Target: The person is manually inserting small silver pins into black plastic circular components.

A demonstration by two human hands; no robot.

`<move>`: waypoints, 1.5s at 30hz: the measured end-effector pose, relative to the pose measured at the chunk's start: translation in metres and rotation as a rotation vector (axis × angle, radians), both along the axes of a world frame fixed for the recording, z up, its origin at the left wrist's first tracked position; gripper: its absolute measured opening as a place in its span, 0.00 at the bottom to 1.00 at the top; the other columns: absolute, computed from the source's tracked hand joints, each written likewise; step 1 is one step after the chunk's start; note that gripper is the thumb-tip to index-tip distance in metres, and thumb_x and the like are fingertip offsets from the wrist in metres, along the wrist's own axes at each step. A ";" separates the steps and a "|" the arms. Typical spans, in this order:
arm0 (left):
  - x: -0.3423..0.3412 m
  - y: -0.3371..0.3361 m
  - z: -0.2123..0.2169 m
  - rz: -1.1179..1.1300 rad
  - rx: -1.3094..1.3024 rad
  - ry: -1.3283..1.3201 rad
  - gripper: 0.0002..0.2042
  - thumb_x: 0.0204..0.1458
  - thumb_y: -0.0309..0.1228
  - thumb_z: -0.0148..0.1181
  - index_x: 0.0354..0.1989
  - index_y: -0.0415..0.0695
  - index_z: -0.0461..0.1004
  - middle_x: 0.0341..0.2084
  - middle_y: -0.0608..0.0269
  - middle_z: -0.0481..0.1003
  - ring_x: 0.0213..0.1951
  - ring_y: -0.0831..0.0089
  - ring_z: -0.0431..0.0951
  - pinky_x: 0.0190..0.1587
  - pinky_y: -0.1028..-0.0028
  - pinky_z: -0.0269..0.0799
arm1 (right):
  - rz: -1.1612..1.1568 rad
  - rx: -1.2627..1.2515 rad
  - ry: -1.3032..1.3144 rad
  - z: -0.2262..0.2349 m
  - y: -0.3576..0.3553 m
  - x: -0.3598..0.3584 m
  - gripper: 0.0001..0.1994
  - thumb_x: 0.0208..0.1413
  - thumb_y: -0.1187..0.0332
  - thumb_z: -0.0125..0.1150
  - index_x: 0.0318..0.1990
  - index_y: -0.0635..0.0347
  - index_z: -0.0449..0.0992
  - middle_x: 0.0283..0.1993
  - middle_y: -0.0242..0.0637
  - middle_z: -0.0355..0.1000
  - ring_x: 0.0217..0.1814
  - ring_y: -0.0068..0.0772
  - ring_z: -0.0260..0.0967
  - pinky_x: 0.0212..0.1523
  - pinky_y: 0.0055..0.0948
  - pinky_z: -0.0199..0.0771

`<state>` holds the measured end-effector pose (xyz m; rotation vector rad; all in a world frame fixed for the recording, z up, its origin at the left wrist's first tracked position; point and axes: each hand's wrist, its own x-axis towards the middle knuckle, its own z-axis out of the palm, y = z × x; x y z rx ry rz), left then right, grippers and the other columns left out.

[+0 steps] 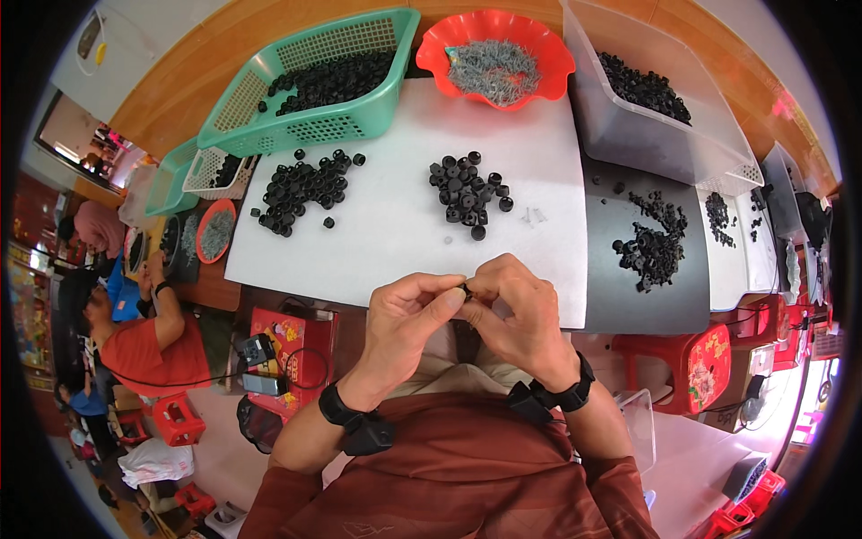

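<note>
at table edge, left hand (409,314) and right hand (516,310) pinch one small black part (466,289); two loose piles (469,194) remain, progress apparently partial.

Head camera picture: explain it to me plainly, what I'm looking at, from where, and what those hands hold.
This is one wide fisheye view from a camera worn on a person's head, looking down; straight edges bend near the rim. No machine here: the person's left hand and right hand meet over the white table board, pinching a small black part between their fingertips. On the board lie two heaps of small black plastic caps. Behind stand a green plastic basket of black parts, a red scalloped bowl of grey pins and a clear plastic tub.
</note>
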<state>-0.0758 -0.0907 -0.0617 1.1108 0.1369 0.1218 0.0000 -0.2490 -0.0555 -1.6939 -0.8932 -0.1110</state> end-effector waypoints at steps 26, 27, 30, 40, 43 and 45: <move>0.000 0.002 0.004 -0.057 -0.018 0.058 0.10 0.55 0.20 0.65 0.43 0.38 0.72 0.41 0.56 0.79 0.44 0.76 0.78 0.49 0.76 0.75 | -0.032 -0.263 0.068 0.023 -0.038 0.034 0.09 0.50 0.78 0.67 0.40 0.62 0.80 0.37 0.40 0.76 0.31 0.38 0.75 0.32 0.32 0.75; 0.000 0.002 0.003 -0.042 -0.014 0.064 0.10 0.55 0.20 0.65 0.43 0.38 0.72 0.41 0.53 0.80 0.44 0.75 0.79 0.48 0.76 0.76 | -0.121 -0.329 0.023 0.027 -0.040 0.044 0.08 0.51 0.79 0.65 0.40 0.63 0.80 0.38 0.41 0.75 0.32 0.42 0.75 0.33 0.34 0.75; 0.001 0.000 0.003 -0.046 -0.009 0.041 0.10 0.55 0.20 0.65 0.43 0.38 0.72 0.40 0.53 0.80 0.44 0.74 0.79 0.48 0.75 0.76 | -0.269 -0.399 -0.215 0.026 -0.049 0.071 0.09 0.53 0.78 0.63 0.42 0.62 0.81 0.38 0.42 0.75 0.34 0.46 0.74 0.35 0.37 0.74; -0.001 0.003 0.002 -0.048 0.027 0.029 0.09 0.55 0.19 0.65 0.42 0.39 0.72 0.41 0.53 0.80 0.45 0.73 0.79 0.51 0.73 0.75 | -0.208 -0.654 -0.204 0.022 -0.047 0.089 0.08 0.56 0.75 0.59 0.41 0.59 0.82 0.39 0.37 0.74 0.38 0.49 0.74 0.39 0.42 0.73; -0.001 -0.001 0.001 -0.052 0.058 0.013 0.09 0.55 0.19 0.65 0.42 0.38 0.71 0.43 0.53 0.79 0.46 0.73 0.79 0.53 0.72 0.74 | -0.217 -0.635 -0.209 0.022 -0.050 0.088 0.06 0.56 0.74 0.59 0.38 0.58 0.81 0.39 0.37 0.74 0.38 0.49 0.74 0.38 0.42 0.73; 0.000 -0.001 0.001 -0.102 0.039 0.030 0.09 0.56 0.20 0.65 0.42 0.38 0.71 0.43 0.53 0.79 0.48 0.72 0.79 0.54 0.72 0.74 | -0.220 -0.630 -0.199 0.023 -0.049 0.086 0.05 0.56 0.74 0.59 0.37 0.58 0.81 0.39 0.37 0.74 0.37 0.50 0.74 0.38 0.43 0.73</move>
